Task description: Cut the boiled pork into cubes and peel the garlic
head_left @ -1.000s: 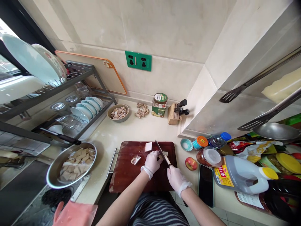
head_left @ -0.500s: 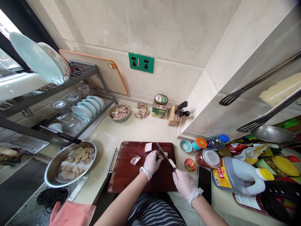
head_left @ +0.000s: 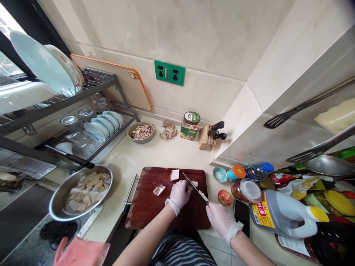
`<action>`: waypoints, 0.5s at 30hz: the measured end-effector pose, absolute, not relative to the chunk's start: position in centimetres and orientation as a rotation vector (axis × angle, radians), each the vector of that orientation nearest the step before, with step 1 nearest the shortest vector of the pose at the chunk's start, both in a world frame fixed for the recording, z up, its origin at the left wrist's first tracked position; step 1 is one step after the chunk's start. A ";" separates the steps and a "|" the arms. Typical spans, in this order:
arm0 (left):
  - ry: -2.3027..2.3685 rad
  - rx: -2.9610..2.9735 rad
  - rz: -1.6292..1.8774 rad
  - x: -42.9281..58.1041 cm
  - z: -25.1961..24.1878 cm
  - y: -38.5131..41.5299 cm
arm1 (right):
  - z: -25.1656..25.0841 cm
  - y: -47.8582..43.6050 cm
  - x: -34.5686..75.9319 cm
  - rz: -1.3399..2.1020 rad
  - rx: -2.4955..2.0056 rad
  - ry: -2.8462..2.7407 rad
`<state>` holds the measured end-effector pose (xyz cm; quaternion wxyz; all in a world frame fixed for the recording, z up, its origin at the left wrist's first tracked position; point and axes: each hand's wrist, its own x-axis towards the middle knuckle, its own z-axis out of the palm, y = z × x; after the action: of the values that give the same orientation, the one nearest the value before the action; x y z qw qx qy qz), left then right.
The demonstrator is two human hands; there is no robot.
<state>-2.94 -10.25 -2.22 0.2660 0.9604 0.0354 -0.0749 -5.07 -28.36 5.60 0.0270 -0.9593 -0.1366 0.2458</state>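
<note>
Moved since earlier: right hand [head_left: 220, 218] with the knife [head_left: 195, 189] has swung out toward the right edge of the cutting board [head_left: 155, 207]; the blade now lies slanted, tip near the left fingers, instead of standing over the piece.
Left hand: left hand [head_left: 179, 194], gloved, fingers curled down and pressing on a pale piece of food [head_left: 194, 184] near the board's far right part; the piece is mostly hidden under the glove.
Right hand: gloved, closed around the knife handle at the board's near right corner.
Knife: blade runs diagonally between the two hands, its tip just beside the left fingertips.
Other pieces: a pale block [head_left: 174, 174] near the far edge and a small cut piece [head_left: 159, 190] left of the hands, both apart from the blade.
Doing the cut well: judged from this pose, fingertips are best tucked behind the knuckles, blade brought upright before it descends, slice drawn rather than pushed.
Risk: slanted blade so close to the glove could skid onto the fingers.
Surroundings: metal pan [head_left: 80, 192] of cut pieces sits left on the surface; an apple [head_left: 224, 197] and a phone [head_left: 242, 216] lie just right of the board.
</note>
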 end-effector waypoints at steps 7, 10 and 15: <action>0.075 2.614 -0.182 -2.9 -2.1 -10.1 | 5.3 -28.9 -5.3 0.754 -2.996 -0.427; 0.076 2.609 -0.176 -3.0 -2.1 -10.2 | 5.4 -28.9 -5.2 0.756 -2.997 -0.433; 0.082 2.602 -0.171 -3.2 -2.1 -10.2 | 5.4 -29.1 -5.0 0.759 -2.977 -0.421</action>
<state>-3.16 -10.18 -2.15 0.2632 0.9622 0.0304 -0.0634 -5.02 -29.11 5.42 0.0204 -0.9598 -0.1356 0.2448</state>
